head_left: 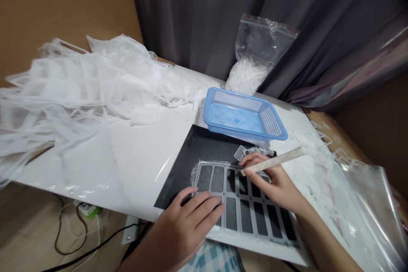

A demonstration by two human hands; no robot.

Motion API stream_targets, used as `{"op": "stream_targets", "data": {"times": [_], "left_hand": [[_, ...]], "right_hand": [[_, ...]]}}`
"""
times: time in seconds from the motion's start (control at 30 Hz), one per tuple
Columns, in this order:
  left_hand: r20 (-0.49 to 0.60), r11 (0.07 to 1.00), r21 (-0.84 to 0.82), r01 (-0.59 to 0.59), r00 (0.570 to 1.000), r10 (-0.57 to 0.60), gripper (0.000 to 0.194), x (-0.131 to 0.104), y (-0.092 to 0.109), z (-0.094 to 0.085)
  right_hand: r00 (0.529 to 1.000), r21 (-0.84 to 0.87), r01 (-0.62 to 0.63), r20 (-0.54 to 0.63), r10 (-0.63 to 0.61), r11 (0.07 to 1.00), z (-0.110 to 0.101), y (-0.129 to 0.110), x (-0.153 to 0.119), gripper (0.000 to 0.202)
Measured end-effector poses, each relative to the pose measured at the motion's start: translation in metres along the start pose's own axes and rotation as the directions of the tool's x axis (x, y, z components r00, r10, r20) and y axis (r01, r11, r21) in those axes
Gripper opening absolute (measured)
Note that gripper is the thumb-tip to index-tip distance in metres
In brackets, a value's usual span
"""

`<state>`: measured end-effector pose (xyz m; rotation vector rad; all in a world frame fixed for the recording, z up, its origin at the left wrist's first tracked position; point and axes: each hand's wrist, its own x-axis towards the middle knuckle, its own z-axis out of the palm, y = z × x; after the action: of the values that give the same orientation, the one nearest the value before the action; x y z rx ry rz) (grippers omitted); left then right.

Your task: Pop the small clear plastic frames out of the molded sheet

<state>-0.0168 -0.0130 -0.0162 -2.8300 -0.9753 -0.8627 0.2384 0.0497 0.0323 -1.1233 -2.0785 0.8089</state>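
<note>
A translucent plastic sheet of rounded rectangular frames (pixel 237 194) lies on a black mat (pixel 181 174). My left hand (pixel 194 216) rests flat on the sheet's near left part, fingers slightly apart, holding nothing. Over the upper rows, my right hand (pixel 269 178) is closed on a long pale flat stick (pixel 277 161) between thumb and fingers. The stick's lower end is near a frame's edge, and its other end points up to the right. I cannot tell whether its tip touches the sheet. Just beyond my right fingers lie a few small loose clear pieces (pixel 240 152).
Behind the mat stands a blue perforated basket (pixel 245 114). A clear zip bag of white pieces (pixel 250 72) leans on the dark curtain (pixel 191 17). White mesh-like sheets (pixel 95 80) are heaped at the left. Clear plastic film (pixel 366 204) lies right. Cables and a power strip (pixel 87 209) are below.
</note>
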Motion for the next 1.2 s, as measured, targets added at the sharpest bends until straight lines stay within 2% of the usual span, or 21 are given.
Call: {"op": "stream_targets", "data": {"times": [0.07, 0.17, 0.47, 0.63, 0.73, 0.8, 0.87, 1.03, 1.1, 1.2], "left_hand": [[0.032, 0.999, 0.021, -0.028, 0.999, 0.027, 0.035, 0.005, 0.003, 0.001], [0.049, 0.999, 0.043, -0.032, 0.998, 0.03, 0.034, 0.01, 0.006, 0.004], [0.058, 1.0, -0.024, 0.012, 0.998, -0.01, 0.037, 0.01, 0.005, 0.007], [0.072, 0.998, -0.057, 0.016, 0.997, -0.012, 0.041, 0.01, 0.005, 0.006], [0.064, 0.997, -0.074, 0.028, 0.998, -0.023, 0.038, 0.011, 0.006, 0.005], [0.045, 0.996, -0.084, 0.044, 0.998, -0.04, 0.033, 0.013, 0.007, 0.005], [0.027, 0.995, -0.083, 0.047, 0.999, -0.045, 0.027, 0.013, 0.008, 0.005], [0.029, 0.996, -0.079, 0.049, 0.998, -0.047, 0.034, 0.014, 0.008, 0.005], [0.039, 0.994, -0.096, 0.054, 0.998, -0.05, 0.038, 0.014, 0.008, 0.005], [0.067, 0.988, -0.136, 0.07, 0.996, -0.062, 0.045, 0.012, 0.007, 0.005]], "right_hand": [[0.991, 0.074, -0.032, 0.13, 0.022, 0.997, 0.005, -0.002, -0.002, 0.013], [0.976, 0.089, -0.056, 0.213, 0.036, 0.994, 0.011, -0.004, -0.004, 0.01], [0.973, 0.039, -0.004, 0.231, -0.005, 0.999, 0.013, -0.011, -0.006, 0.008], [0.959, -0.121, 0.13, 0.269, -0.093, 0.984, 0.015, -0.015, -0.008, 0.011], [0.92, -0.31, 0.317, 0.332, -0.211, 0.896, 0.021, -0.018, -0.011, 0.014], [0.885, -0.433, 0.437, 0.364, -0.29, 0.788, 0.026, -0.02, -0.015, 0.015], [0.859, -0.517, 0.504, 0.381, -0.341, 0.692, 0.03, -0.02, -0.017, 0.017], [0.838, -0.607, 0.545, 0.395, -0.376, 0.579, 0.03, -0.017, -0.016, 0.021], [0.852, -0.633, 0.524, 0.379, -0.362, 0.57, 0.025, -0.014, -0.014, 0.022], [0.9, -0.676, 0.434, 0.287, -0.329, 0.595, 0.014, -0.006, -0.012, 0.02]]}}
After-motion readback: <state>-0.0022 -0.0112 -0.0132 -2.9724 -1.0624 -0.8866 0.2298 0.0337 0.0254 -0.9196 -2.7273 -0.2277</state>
